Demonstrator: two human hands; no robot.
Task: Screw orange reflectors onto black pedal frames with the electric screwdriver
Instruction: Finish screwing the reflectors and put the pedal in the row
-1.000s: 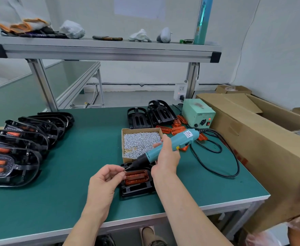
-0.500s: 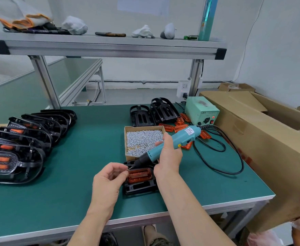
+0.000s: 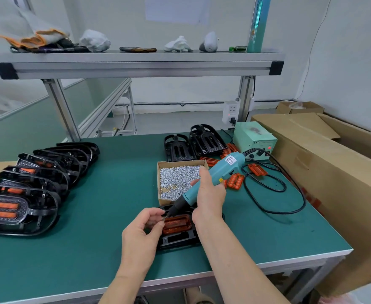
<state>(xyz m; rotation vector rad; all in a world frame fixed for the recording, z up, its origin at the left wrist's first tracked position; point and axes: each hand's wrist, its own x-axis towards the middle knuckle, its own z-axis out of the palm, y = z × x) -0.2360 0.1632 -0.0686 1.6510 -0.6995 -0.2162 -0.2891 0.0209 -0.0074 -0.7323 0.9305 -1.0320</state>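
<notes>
A black pedal frame [image 3: 178,239] lies near the front edge of the green table with an orange reflector [image 3: 176,224] set in it. My right hand [image 3: 209,197] grips the teal electric screwdriver [image 3: 210,175], whose black tip slants down to the reflector's left end. My left hand [image 3: 144,232] is at that tip, thumb and forefinger pinched together as if on a screw too small to see. Loose orange reflectors [image 3: 236,181] lie to the right of the screw box [image 3: 179,179].
Finished pedals [image 3: 26,194] stand in a row at the left. Two bare black frames [image 3: 193,145] and the green power unit [image 3: 254,140] sit at the back. The black cord [image 3: 274,194] loops on the right, beside a large cardboard box [image 3: 333,172]. An overhead shelf [image 3: 136,62] spans above.
Both hands and the screwdriver hold almost the same pose; my left fingers have closed in tighter at the driver's tip. The camera has tipped slightly.
</notes>
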